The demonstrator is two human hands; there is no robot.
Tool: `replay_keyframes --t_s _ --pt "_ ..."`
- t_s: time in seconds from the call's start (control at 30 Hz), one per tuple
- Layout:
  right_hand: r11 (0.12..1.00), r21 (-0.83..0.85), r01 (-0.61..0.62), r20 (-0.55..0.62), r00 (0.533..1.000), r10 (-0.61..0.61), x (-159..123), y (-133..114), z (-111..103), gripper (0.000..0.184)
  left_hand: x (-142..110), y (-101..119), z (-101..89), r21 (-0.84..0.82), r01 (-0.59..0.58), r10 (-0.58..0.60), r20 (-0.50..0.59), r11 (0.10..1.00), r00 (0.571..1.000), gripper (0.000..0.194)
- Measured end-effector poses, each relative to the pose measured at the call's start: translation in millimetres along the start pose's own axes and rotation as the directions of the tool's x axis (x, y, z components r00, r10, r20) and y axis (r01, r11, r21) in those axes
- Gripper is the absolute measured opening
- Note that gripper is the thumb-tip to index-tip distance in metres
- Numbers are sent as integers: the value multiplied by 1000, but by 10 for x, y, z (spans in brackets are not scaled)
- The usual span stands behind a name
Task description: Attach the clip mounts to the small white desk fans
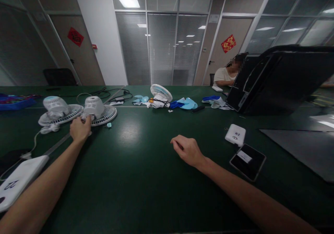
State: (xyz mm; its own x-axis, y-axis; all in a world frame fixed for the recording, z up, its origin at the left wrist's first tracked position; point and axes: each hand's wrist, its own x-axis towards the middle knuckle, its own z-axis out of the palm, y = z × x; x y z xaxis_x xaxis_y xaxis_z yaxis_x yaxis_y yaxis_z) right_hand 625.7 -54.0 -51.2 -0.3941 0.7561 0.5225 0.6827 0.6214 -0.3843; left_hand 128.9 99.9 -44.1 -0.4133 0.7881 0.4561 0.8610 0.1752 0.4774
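My left hand (80,128) reaches to the left side of the green table, its fingers closed on the near part of a small white fan (95,108). That fan lies with its round grille down on the table. Just left of it, a second white fan (56,108) rests the same way, with a bundled white cord (50,128) in front. A small light-blue piece (109,125) lies to the right of my left hand. My right hand (188,150) is curled into a loose fist over the middle of the table, and nothing shows in it.
Another white fan (160,96) stands tilted at the back, beside blue gloves (176,104) and light-blue fan blades (189,103). A white power bank (235,135) and phone (247,161) lie right. Behind a large black case (276,81) sits a person (224,75). A white device (22,182) lies near left.
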Motion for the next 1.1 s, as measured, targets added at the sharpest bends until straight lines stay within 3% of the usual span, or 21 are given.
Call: replay_keyframes --t_s 0.1,0.27,0.43,0.57,0.73,0.87,0.97,1.1 --pt "1000 -14 4 1 1000 -4 1 0 8 19 63 -52 28 52 47 -46 -10 998 999 49" --pt "1000 -22 6 18 1000 -5 0 -5 8 19 -9 72 97 53 -12 12 9 999 1000 50" --pt "1000 -14 15 34 999 -15 -3 -11 -4 20 -296 450 238 -20 -132 133 68 991 989 51" --pt "1000 -17 16 44 999 -15 -2 -17 -19 20 -662 894 281 -232 -278 313 126 932 941 47" --pt "995 -49 86 49 995 -84 -4 -46 -32 18 -1276 1423 140 -493 -348 525 283 798 803 41" --pt "952 -154 264 75 964 -256 -33 -125 -8 19 -1779 1727 -70 -626 -334 646 373 705 666 34" --pt "899 -209 384 87 923 -374 -65 -192 17 20 -2023 1852 -209 -676 -364 727 382 640 570 30" --pt "881 -248 403 35 912 -408 -83 -219 25 19 -2139 1870 -281 -709 -423 811 379 564 446 24"
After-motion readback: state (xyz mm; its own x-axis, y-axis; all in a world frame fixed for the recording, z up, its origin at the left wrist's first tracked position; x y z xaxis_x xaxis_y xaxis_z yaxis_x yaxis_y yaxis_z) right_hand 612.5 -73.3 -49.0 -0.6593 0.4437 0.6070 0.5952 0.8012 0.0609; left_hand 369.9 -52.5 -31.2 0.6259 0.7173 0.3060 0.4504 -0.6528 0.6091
